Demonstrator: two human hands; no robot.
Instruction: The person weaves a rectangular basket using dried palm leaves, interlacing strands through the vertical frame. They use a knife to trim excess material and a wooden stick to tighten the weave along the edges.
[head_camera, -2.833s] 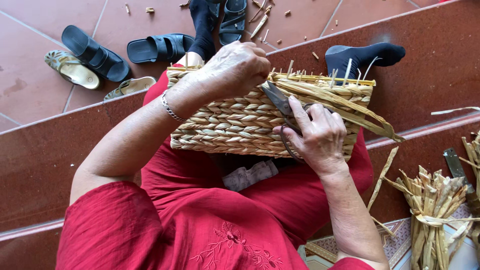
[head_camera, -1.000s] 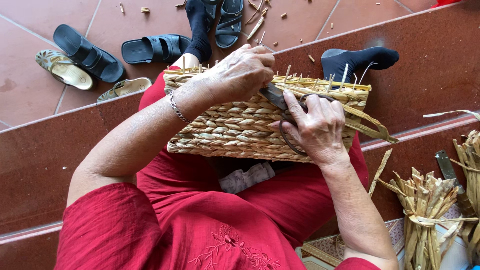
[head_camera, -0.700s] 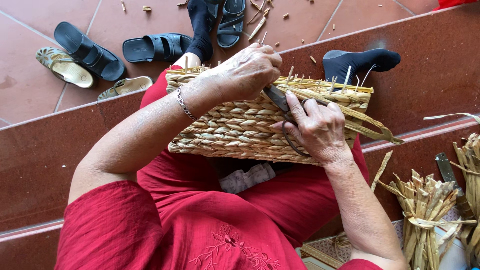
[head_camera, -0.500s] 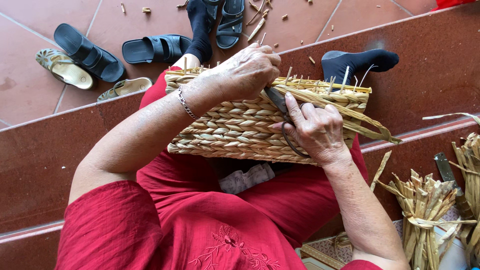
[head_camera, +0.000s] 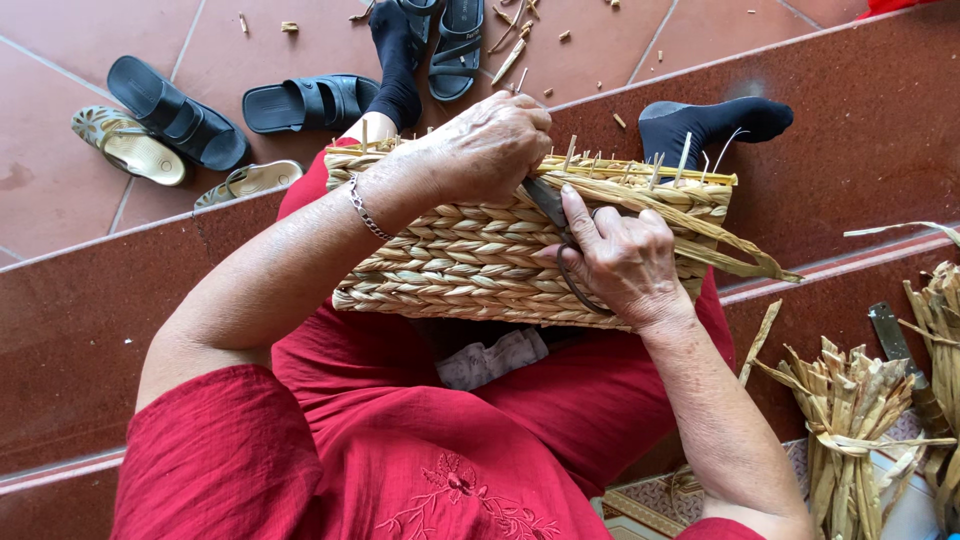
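A rectangular woven straw basket rests on my lap, over red trousers. My left hand, with a silver bracelet on the wrist, grips the basket's upper rim, where short stubs of straw stick up. My right hand holds dark metal scissors against the side of the basket, the blades pointing up at the rim next to my left hand. A long loose strand of straw trails off the basket's right end.
Black sandals and pale sandals lie on the red tiled floor at upper left. My feet in dark socks rest on the step. Bundles of dried straw stand at lower right, with a metal tool beside them. Straw clippings litter the floor.
The basket and both hands have kept nearly the same place. My right hand shifted slightly along the basket's side with the scissors, staying near the rim.
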